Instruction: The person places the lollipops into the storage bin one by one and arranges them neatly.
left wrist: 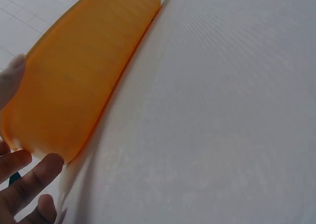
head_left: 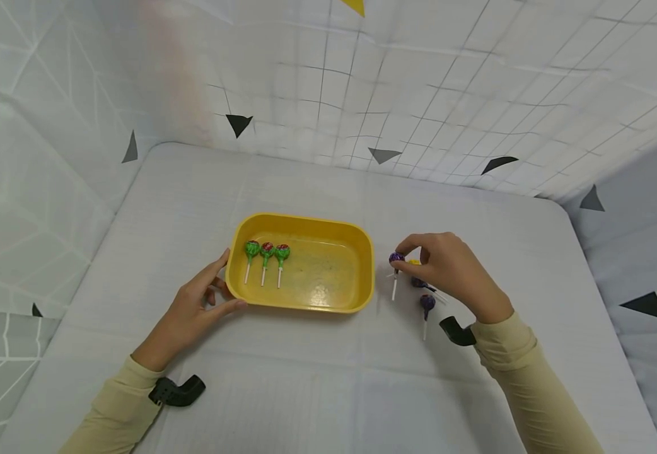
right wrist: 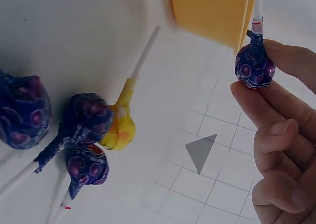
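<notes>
My right hand (head_left: 447,268) pinches a purple-wrapped lollipop (head_left: 396,258) by its candy head, just right of the yellow tray (head_left: 300,308). In the right wrist view its white stick points up between the tray and the thumb. My left hand (head_left: 195,309) holds the tray's left end, its thumb along the front rim and its fingers at the end wall. Three green-wrapped lollipops (head_left: 267,251) lie side by side in the tray's left part, sticks toward me. Below the right hand lie several purple lollipops (right wrist: 85,119) and a yellow lollipop (right wrist: 121,127), partly covered in the head view.
A white cloth covers the table (head_left: 306,378). At the back and sides rise white fabric walls (head_left: 306,82) with grid lines and dark triangles. One purple lollipop (head_left: 427,303) lies nearer to me than the other loose ones. Black wrist mounts (head_left: 178,391) project near both sleeves.
</notes>
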{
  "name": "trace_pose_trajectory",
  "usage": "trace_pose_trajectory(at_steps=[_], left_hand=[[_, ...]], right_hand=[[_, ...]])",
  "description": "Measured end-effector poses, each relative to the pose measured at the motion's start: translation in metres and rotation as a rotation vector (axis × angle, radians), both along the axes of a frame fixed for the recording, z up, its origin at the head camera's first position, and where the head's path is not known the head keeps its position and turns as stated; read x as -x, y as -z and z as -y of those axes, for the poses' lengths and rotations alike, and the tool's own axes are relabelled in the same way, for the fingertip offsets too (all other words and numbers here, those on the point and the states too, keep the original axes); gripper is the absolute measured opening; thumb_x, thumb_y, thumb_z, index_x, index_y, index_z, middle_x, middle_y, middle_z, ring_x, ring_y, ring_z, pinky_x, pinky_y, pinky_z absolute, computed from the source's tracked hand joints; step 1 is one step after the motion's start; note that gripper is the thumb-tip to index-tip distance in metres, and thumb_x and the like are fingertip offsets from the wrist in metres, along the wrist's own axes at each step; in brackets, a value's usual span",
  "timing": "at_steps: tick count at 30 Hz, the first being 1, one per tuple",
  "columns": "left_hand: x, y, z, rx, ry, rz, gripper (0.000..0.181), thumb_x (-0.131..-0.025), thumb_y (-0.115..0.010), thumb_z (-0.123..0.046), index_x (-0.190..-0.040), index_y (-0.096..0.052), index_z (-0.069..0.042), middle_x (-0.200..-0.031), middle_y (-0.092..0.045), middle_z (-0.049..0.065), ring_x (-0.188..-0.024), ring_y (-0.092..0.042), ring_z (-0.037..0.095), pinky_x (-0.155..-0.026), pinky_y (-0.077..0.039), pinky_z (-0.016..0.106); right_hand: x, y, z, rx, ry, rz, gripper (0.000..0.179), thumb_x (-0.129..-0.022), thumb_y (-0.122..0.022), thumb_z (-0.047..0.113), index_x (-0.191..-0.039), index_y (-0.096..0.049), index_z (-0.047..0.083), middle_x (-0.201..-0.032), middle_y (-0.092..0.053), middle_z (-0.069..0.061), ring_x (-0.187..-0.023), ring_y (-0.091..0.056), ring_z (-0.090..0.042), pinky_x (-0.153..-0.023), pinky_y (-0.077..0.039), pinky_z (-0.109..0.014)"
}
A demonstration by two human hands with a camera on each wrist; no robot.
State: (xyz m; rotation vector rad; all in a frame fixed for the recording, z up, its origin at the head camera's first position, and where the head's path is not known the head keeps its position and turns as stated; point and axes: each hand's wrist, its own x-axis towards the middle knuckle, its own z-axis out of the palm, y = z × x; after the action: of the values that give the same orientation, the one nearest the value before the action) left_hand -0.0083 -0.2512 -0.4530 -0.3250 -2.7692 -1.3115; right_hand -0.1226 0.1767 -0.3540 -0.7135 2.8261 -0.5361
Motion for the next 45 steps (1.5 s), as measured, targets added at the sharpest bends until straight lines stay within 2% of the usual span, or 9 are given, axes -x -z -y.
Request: trace_pose_trajectory(at_steps=[18,25,37,45], left_hand=[[0.000,0.002,0.002,-0.005,0.012,-0.028,0.098,-0.084,-0.086,-0.015,-0.164,-0.029,-0.011,-0.099,-0.068,0.004,-0.079,-0.056,0.014,-0.068,-0.048,0.023],[0.000,0.002,0.002,-0.002,0.009,-0.022,0.098,-0.084,-0.086,-0.015,-0.164,-0.030,-0.010,-0.098,-0.068,0.005,-0.077,-0.054,0.015,-0.068,-0.047,0.023],[0.001,0.004,0.002,0.006,0.008,-0.032,0.098,-0.084,-0.087,-0.015,-0.164,-0.030,-0.011,-0.098,-0.067,0.004,-0.076,-0.053,0.014,-0.067,-0.047,0.024],[0.001,0.002,0.002,0.006,0.008,-0.036,0.098,-0.083,-0.087,-0.014,-0.163,-0.030,-0.010,-0.097,-0.067,0.004,-0.076,-0.054,0.015,-0.067,-0.048,0.024]], right_hand=[[0.005,-0.010,0.021,0.009,-0.041,-0.038,0.020,-0.090,-0.082,0.034,-0.104,-0.080,0.019,-0.078,-0.071,0.004,-0.059,-0.048,-0.013,-0.051,-0.041,-0.025],[0.007,-0.012,0.034,0.037,-0.069,-0.040,0.019,-0.091,-0.081,0.035,-0.103,-0.080,0.021,-0.088,-0.076,0.006,-0.059,-0.048,-0.013,-0.052,-0.040,-0.025],[0.011,-0.012,0.048,0.055,-0.095,-0.025,0.019,-0.090,-0.081,0.037,-0.103,-0.080,0.023,-0.082,-0.072,0.008,-0.059,-0.049,-0.014,-0.051,-0.041,-0.027],[0.012,-0.013,0.056,0.063,-0.116,-0.022,0.020,-0.091,-0.080,0.040,-0.102,-0.079,0.024,-0.093,-0.077,0.010,-0.059,-0.049,-0.013,-0.052,-0.042,-0.027]])
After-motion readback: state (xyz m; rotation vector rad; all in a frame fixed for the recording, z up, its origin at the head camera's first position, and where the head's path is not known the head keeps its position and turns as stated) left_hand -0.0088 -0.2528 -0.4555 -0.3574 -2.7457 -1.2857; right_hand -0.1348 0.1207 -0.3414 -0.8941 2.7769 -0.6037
